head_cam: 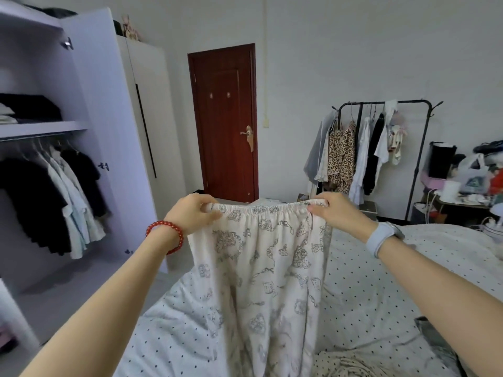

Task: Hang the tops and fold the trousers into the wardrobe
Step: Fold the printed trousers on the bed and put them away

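While the left hand [194, 213] pinched 1 end of the waistband, fingers curled over the elastic and thumb behind, the trousers [261, 281] hung straight down below the fingers, long axis vertical, legs reaching the bed [381, 295]. The right hand [336, 210] pinched the other end likewise. Both hands were level, so a lengthwise fold looked likely next.

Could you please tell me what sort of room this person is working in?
Most likely a bedroom: a bed with a dotted cover, an open wardrobe holding hung clothes, and a clothes rack by the wall.
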